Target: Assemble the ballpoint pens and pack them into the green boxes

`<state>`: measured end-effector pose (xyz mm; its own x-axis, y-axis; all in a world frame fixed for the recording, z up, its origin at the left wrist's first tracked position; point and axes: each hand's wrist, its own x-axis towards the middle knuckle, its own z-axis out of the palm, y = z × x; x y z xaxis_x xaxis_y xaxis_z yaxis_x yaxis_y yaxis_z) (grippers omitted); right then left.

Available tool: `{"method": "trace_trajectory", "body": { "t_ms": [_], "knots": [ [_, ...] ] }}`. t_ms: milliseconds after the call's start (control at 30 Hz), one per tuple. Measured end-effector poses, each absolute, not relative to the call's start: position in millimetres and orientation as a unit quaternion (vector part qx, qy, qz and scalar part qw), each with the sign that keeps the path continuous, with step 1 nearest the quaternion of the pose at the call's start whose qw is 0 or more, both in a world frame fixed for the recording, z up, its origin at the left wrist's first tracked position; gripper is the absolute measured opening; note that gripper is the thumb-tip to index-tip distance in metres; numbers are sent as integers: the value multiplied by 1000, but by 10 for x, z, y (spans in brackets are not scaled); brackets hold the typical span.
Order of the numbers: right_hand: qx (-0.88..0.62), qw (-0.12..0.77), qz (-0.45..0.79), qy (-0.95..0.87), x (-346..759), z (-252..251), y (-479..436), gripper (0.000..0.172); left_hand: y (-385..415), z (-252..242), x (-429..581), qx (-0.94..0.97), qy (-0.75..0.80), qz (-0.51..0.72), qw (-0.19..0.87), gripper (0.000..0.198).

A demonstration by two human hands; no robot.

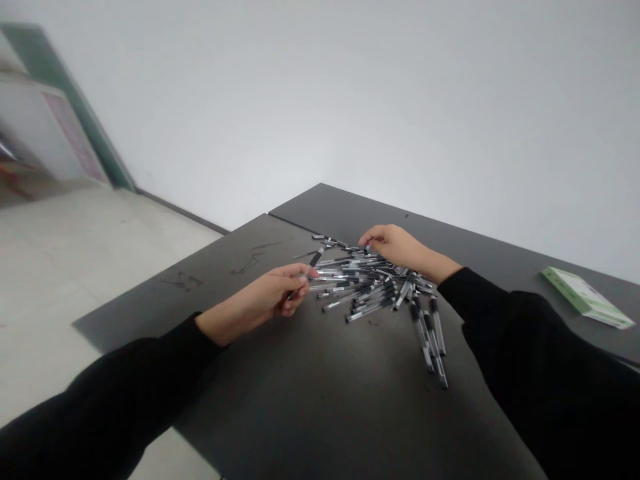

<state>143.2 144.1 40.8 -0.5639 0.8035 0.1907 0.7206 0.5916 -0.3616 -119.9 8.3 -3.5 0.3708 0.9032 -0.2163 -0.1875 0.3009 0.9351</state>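
Observation:
Between the thumb and fingers of my left hand (280,290) is a pen (315,259), clear with a black section, its upper end tilted up to the right. Over the far side of a loose pile of pens (360,275) is my right hand (395,245), thumb and forefinger pinched together. A small dark piece shows at those fingertips, too small to name. The piled pens have clear barrels and black parts and point many ways. Several more pens (430,333) lie apart at the pile's near right. My right hand and wrist hide part of the pile.
The dark table (320,400) has a seam between two tops and black smudges at left. A green and white box (587,297) lies at the right. Behind stands a white wall (350,100); pale floor (100,247) and a leaning panel (75,130) are at left.

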Motion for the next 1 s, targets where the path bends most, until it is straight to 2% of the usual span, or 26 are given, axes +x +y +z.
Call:
{"method": "trace_trajectory", "body": {
  "t_ms": [133,233,400,600,767,833,1000],
  "knots": [
    [-361,143,80,-918,931,281,1619,31,174,24,-1339,428,450,439,649,5],
    [-320,95,47,-941,568,149,1704,26,186,58,-1383,412,452,445,654,16],
    [-340,27,16,-940,289,-135,1785,17,165,40,-1395,473,422,460,621,18],
    [-337,55,-6,-940,245,-90,1651,20,134,88,-1392,466,393,478,633,16],
    [-350,189,16,-918,499,477,1210,20,112,128,-1383,432,351,530,640,25],
    [-331,214,16,-919,722,664,906,18,83,112,-1311,446,361,515,637,26],
    [-310,213,13,-926,1250,691,68,18,-90,36,-897,507,332,401,687,48]
  ]
}}
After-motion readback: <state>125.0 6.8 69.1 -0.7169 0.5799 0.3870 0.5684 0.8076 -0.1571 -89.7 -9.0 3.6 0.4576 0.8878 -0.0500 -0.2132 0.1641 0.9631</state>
